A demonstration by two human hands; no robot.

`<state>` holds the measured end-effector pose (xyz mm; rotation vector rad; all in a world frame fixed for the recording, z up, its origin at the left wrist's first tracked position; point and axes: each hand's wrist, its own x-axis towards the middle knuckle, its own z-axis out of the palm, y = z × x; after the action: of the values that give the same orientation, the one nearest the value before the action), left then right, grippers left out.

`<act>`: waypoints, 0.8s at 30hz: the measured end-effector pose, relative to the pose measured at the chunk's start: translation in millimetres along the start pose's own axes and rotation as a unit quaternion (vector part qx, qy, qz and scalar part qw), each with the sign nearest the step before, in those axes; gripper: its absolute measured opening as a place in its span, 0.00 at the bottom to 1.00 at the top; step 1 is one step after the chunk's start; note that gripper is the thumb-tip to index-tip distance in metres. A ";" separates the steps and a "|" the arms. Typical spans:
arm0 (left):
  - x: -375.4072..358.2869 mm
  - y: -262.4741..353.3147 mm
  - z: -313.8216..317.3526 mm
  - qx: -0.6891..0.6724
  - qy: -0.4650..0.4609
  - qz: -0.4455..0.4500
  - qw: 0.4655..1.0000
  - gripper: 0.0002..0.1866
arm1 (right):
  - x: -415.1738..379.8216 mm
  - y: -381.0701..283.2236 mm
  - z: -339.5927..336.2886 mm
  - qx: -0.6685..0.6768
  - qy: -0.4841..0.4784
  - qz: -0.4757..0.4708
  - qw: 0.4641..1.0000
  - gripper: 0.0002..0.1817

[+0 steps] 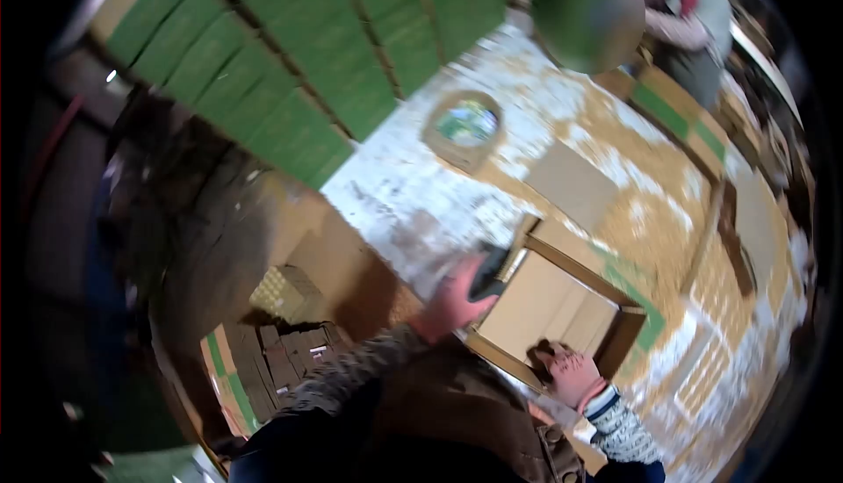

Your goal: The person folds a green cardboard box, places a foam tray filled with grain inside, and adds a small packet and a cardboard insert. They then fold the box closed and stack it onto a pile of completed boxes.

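An open cardboard box (549,307) sits tilted in front of me, and its bare brown inside faces up. My left hand (461,299), in a pink glove with dark fingers, is closed on the box's left side. At the near wall, my right hand (572,375), also in a pink glove, curls its fingers over the rim into the box. Its fingertips look dark brown, and I cannot make out whether they hold anything small. Beyond the box lies a flat cardboard sheet (572,184) on the dusty white table (386,184).
Stacked green cartons (299,53) line the far left. A round-edged container with colourful packets (465,123) stands on the table. Lower left, a carton of dark brown pieces (263,369) sits beside a pale yellow block (285,294). A co-worker (694,26) stands at upper right near a green-striped carton (676,114).
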<state>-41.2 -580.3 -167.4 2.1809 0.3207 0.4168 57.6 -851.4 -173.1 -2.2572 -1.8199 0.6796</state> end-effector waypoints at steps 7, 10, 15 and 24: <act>-26.4 -56.1 -51.3 -0.097 -0.026 -0.024 0.995 0.29 | 59.9 -7.4 -149.0 0.209 -0.294 0.175 0.916 0.24; -37.9 -150.6 -138.4 -0.193 0.160 -0.094 0.964 0.22 | 112.1 -34.6 -213.2 0.279 0.107 0.110 0.948 0.24; -35.2 -358.4 -309.2 -0.384 0.419 -0.096 0.817 0.20 | 268.6 -153.6 -359.9 0.238 0.332 -0.069 0.910 0.31; 90.7 -521.8 -464.7 -0.422 0.437 -0.188 0.772 0.30 | 540.4 -396.4 -549.6 -0.129 0.413 -0.255 0.865 0.23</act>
<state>-188.6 94.5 -306.8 0.8870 0.8597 1.0870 34.6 -152.7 339.1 -1.6123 -1.9136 -0.5743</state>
